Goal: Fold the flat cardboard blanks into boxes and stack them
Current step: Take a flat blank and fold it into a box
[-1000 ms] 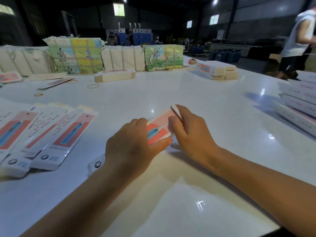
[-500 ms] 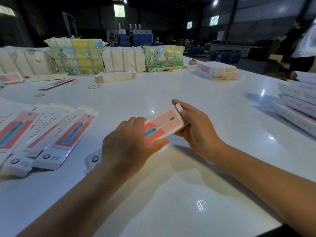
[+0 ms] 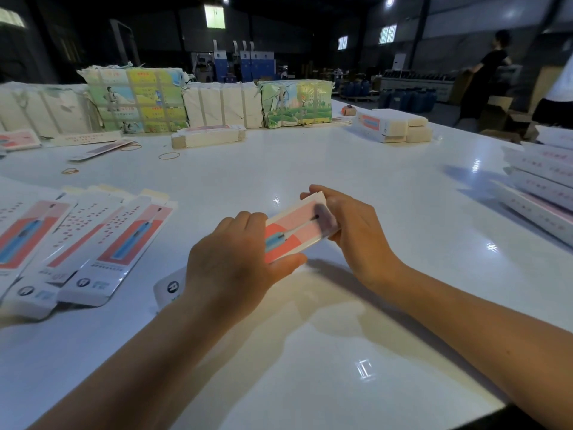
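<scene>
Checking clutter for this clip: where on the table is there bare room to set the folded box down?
Bare table runs from the hands out to the wrapped bundles, and right of the right hand up to the stacked boxes. The near edge is bare too. Crowded: the fanned flat blanks left of the left hand, and rubber bands far left.

Bare table [image 3: 310, 156] ahead; flat blanks [image 3: 93, 240] left, stacked boxes [image 3: 545, 187] right.

I stand at a glossy white table [image 3: 356, 169] in a dim warehouse with dark walls [image 3: 279, 29]. Small bright windows [image 3: 387, 34] sit high up, a ceiling lamp [image 3: 390, 0] glares, and blue lockers [image 3: 248, 65] line the far side.
</scene>
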Tool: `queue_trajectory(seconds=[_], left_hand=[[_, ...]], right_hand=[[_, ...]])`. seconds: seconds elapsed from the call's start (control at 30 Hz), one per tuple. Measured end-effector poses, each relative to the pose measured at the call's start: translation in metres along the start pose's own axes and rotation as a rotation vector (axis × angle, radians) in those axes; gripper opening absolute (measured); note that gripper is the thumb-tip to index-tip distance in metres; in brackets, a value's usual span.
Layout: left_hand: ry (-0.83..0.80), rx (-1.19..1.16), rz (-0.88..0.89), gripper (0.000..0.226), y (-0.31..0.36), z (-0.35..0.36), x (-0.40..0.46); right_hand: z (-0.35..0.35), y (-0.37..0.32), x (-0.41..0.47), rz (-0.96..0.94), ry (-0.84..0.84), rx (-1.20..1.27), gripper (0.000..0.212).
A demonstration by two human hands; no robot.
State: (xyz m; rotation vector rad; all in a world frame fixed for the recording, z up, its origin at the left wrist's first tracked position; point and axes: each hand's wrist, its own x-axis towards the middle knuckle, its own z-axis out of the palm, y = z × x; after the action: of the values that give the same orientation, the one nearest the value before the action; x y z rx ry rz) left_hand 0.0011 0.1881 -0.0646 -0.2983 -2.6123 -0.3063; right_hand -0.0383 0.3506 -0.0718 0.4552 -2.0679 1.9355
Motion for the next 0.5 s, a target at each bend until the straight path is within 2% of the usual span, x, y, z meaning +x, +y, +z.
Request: queue_trajectory(seconds=[0.13, 0.23, 0.37, 0.43, 0.5], left_hand=[[0.002, 0.049, -0.001, 0.087, -0.001, 0.003, 0.0], [0.012, 0.057, -0.008, 0.082, -0.002, 0.007, 0.0], [0.048, 0.025, -0.023, 0.09, -0.004, 0.005, 0.001], [0.048, -0.008, -0.065, 0.095, -0.008, 0.001, 0.002], [0.051, -0.065, -0.108, 0.096, -0.011, -0.002, 0.002]], right_hand=[[0.003, 0.001, -0.006, -0.062, -0.046, -0.246, 0.024], [0.003, 0.0, -0.008, -0.116, -0.064, -0.415, 0.03], [0.002, -0.002, -0.004, -0.041, -0.097, -0.321, 0.039], [0.0, -0.002, -0.003, -0.024, -0.017, -0.256, 0.041], [-0.001, -0.002, -0.002, -0.054, 0.101, -0.256, 0.027]])
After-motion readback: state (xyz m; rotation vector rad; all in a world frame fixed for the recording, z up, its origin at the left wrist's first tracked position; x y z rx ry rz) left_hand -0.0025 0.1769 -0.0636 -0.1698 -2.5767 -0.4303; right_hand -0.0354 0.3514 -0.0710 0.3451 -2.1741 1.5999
